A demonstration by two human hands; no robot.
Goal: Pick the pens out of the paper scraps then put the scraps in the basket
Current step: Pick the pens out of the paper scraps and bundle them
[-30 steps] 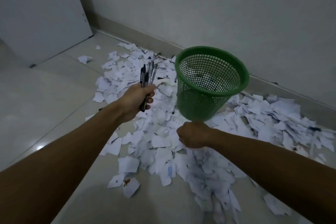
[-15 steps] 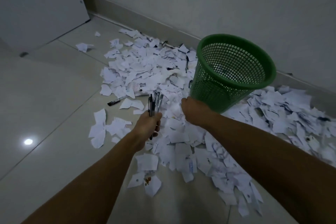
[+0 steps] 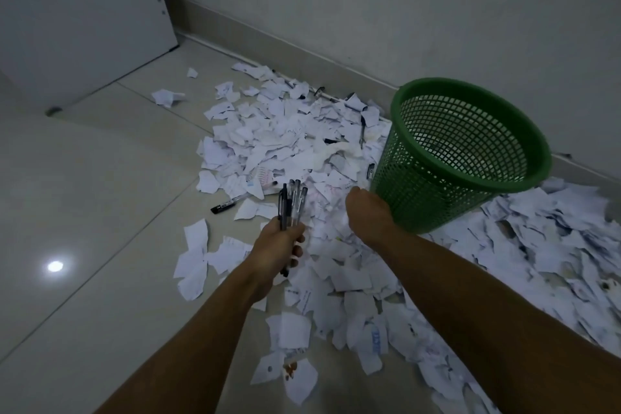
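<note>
The left hand grips a bundle of dark and clear-barrelled plastic pens, tips up, over the near fringe of the heap; the right hand reaches down into the torn white paper scraps beside the green mesh plastic basket, its fingers hidden, so its grip cannot be told. The basket tilts among scraps near the wall edge of the pale tiled floor, and a loose black-capped pen lies at the heap's left fringe. Markings on the scraps are too small to read.

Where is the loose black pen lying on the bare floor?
The black pen lies on the floor tiles left of the paper scraps, just beyond the left hand.
</note>
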